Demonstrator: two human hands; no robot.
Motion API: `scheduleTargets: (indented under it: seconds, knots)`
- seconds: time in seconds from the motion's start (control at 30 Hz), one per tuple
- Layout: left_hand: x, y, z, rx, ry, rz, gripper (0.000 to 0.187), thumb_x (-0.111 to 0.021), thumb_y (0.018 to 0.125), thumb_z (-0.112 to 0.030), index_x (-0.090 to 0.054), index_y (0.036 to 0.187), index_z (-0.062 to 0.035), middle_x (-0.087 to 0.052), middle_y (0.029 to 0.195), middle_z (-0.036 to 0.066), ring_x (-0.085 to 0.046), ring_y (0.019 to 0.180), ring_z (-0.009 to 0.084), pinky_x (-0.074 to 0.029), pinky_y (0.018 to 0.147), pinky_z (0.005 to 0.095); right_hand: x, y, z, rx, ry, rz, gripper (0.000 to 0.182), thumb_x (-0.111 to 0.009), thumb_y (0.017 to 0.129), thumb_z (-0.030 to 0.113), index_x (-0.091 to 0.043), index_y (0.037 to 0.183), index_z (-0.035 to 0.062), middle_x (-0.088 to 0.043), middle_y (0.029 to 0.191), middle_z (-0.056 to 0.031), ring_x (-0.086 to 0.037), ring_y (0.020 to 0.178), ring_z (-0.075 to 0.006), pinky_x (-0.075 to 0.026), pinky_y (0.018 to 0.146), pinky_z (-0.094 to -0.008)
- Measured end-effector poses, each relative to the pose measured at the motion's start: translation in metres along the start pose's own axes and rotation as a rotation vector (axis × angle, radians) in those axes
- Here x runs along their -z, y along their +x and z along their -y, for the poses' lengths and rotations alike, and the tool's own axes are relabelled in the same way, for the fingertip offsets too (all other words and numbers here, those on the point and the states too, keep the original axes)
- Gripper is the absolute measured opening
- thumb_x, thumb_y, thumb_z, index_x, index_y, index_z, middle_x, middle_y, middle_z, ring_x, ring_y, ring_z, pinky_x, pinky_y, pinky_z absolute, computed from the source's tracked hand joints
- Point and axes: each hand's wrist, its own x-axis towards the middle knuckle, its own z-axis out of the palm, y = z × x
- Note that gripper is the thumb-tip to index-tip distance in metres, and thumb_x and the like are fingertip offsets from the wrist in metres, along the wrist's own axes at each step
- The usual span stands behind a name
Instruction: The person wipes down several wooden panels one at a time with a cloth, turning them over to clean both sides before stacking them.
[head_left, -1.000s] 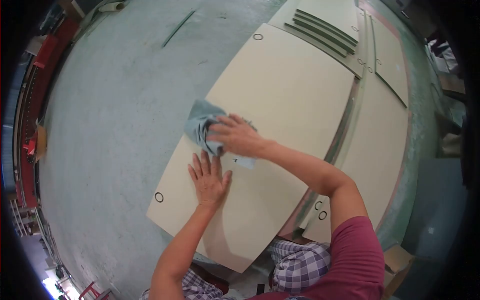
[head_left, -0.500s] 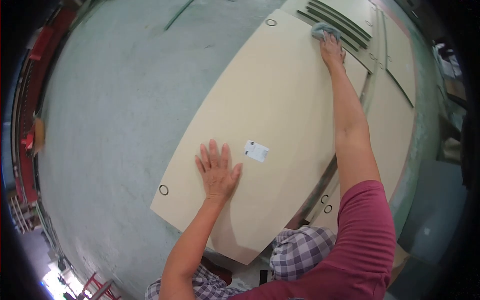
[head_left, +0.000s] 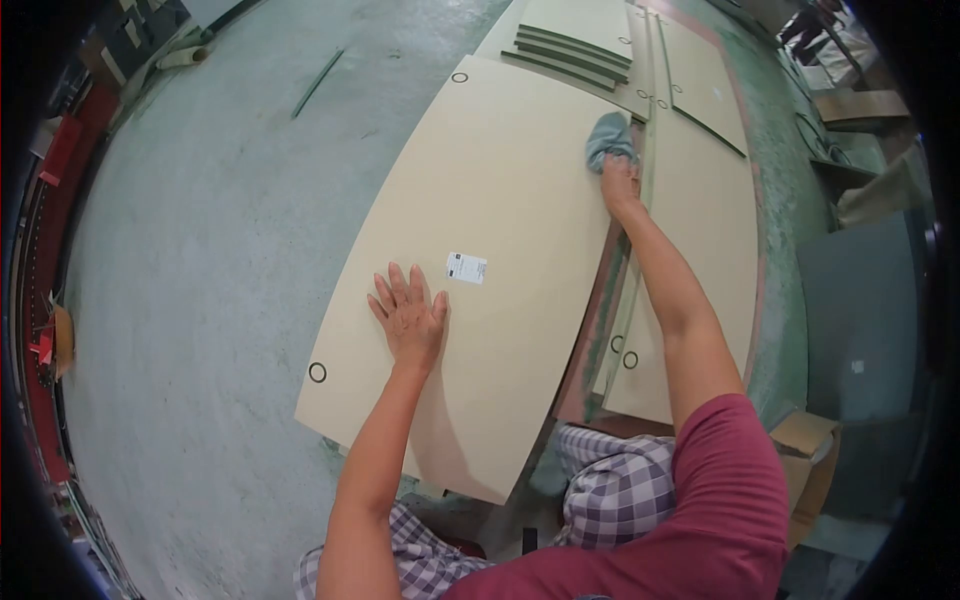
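Note:
A large cream panel [head_left: 510, 170] lies in front of me, with a white label [head_left: 467, 268] near its middle and dark rings close to some corners. My left hand [head_left: 412, 322] rests flat on the panel with its fingers spread, just left of and below the label. At the panel's far right edge, my right hand [head_left: 620, 185] grips a bunched grey-blue cloth [head_left: 610, 143]. The cloth touches the surface near the far right corner. Part of the right hand's fingers is hidden by the cloth.
Several panels with dark edges [head_left: 575, 60] are stacked beyond the far end. More cream panels [head_left: 690, 240] lie to the right across a narrow gap. A thin dark strip [head_left: 318, 82] lies on the grey floor. An open cardboard box [head_left: 805, 450] stands at lower right.
My right hand has moved the cloth along the right edge, a little back toward me. The left hand stays spread on the panel. The whole view has shifted.

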Motion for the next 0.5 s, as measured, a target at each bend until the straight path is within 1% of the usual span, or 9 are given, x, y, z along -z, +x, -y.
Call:
scheduleTargets:
  seconds: [0.07, 0.13, 0.17, 0.23, 0.3, 0.37, 0.43, 0.47, 0.5]
  knots:
    - [-0.031, -0.008, 0.005, 0.020, -0.010, 0.051, 0.058, -0.041, 0.087, -0.044, -0.033, 0.134, -0.0105, -0.020, 0.142, 0.016, -0.012, 0.131, 0.0397, -0.011, 0.102, 0.0571, 0.016, -0.028, 0.001, 0.073, -0.014, 0.159, 0.028, -0.041, 0.084, 0.017, -0.053, 0.107, 0.0070, -0.051, 0.116, -0.0161, -0.055, 0.094, -0.0359, -0.045, 0.081, -0.0424]
    - [-0.058, 0.000, 0.015, 0.016, 0.021, 0.030, 0.058, -0.042, 0.086, -0.044, -0.033, 0.134, -0.0110, -0.020, 0.142, 0.016, -0.013, 0.130, 0.0405, -0.013, 0.102, 0.0577, 0.044, -0.031, 0.011, 0.295, 0.123, 0.541, 0.026, -0.043, 0.083, 0.019, -0.056, 0.098, 0.0019, -0.060, 0.095, -0.0167, -0.058, 0.082, -0.0288, -0.045, 0.077, -0.0359]
    - [-0.069, 0.003, 0.019, 0.025, 0.017, 0.071, 0.058, -0.042, 0.086, -0.044, -0.033, 0.134, -0.0110, -0.020, 0.142, 0.016, -0.013, 0.130, 0.0405, -0.013, 0.102, 0.0577, 0.058, -0.034, 0.013, 0.291, 0.114, 0.581, 0.026, -0.043, 0.083, 0.019, -0.056, 0.098, 0.0019, -0.060, 0.095, -0.0167, -0.058, 0.082, -0.0288, -0.045, 0.077, -0.0359]
    - [-0.088, 0.012, 0.032, 0.008, 0.045, 0.121, 0.060, -0.044, 0.085, -0.045, -0.033, 0.134, -0.0114, -0.018, 0.143, 0.016, -0.012, 0.131, 0.0399, -0.011, 0.103, 0.0568, 0.076, -0.036, 0.021, 0.299, 0.483, 0.862, 0.028, -0.045, 0.082, 0.023, -0.056, 0.089, -0.0021, -0.061, 0.078, -0.0151, -0.057, 0.075, -0.0250, -0.042, 0.076, -0.0332]
    - [-0.085, 0.022, 0.050, 0.010, 0.055, 0.230, 0.061, -0.045, 0.085, -0.045, -0.032, 0.134, -0.0127, -0.019, 0.142, 0.016, -0.013, 0.130, 0.0405, -0.012, 0.103, 0.0570, 0.069, -0.040, 0.036, 0.267, 0.499, 0.960, 0.030, -0.045, 0.083, 0.024, -0.055, 0.092, -0.0025, -0.061, 0.081, -0.0145, -0.056, 0.078, -0.0247, -0.042, 0.077, -0.0336]
    - [-0.075, 0.053, 0.058, 0.014, 0.029, 0.286, 0.062, -0.046, 0.084, -0.046, -0.030, 0.135, -0.0141, -0.019, 0.142, 0.016, -0.014, 0.130, 0.0411, -0.014, 0.102, 0.0573, 0.052, -0.030, 0.042, 0.253, 0.481, 1.004, 0.032, -0.046, 0.084, 0.026, -0.055, 0.095, -0.0029, -0.060, 0.085, -0.0138, -0.055, 0.080, -0.0244, -0.041, 0.078, -0.0341]
    - [-0.059, 0.081, 0.077, 0.024, -0.069, 0.616, 0.065, -0.048, 0.083, -0.048, -0.028, 0.136, -0.0162, -0.021, 0.142, 0.016, -0.018, 0.128, 0.0421, -0.021, 0.100, 0.0572, -0.008, -0.038, 0.041, 0.350, 0.579, 0.725, 0.040, -0.047, 0.085, 0.031, -0.052, 0.109, -0.0008, -0.060, 0.099, -0.0167, -0.055, 0.096, -0.0254, -0.040, 0.084, -0.0336]
    - [-0.058, 0.094, 0.092, 0.024, -0.057, 0.566, 0.065, -0.049, 0.082, -0.048, -0.029, 0.136, -0.0161, -0.022, 0.141, 0.016, -0.021, 0.127, 0.0420, -0.024, 0.099, 0.0564, -0.028, -0.047, 0.048, 0.307, 0.471, 0.646, 0.057, -0.048, 0.085, 0.041, -0.038, 0.129, 0.0045, -0.051, 0.119, -0.0193, -0.045, 0.114, -0.0312, -0.036, 0.094, -0.0365]
    - [-0.056, 0.104, 0.111, 0.027, -0.039, 0.522, 0.066, -0.050, 0.082, -0.049, -0.029, 0.135, -0.0159, -0.023, 0.141, 0.017, -0.024, 0.126, 0.0418, -0.028, 0.098, 0.0556, -0.033, -0.058, 0.064, 0.321, 0.482, 0.661, 0.057, -0.048, 0.085, 0.041, -0.038, 0.129, 0.0045, -0.051, 0.119, -0.0193, -0.045, 0.114, -0.0312, -0.036, 0.094, -0.0365]
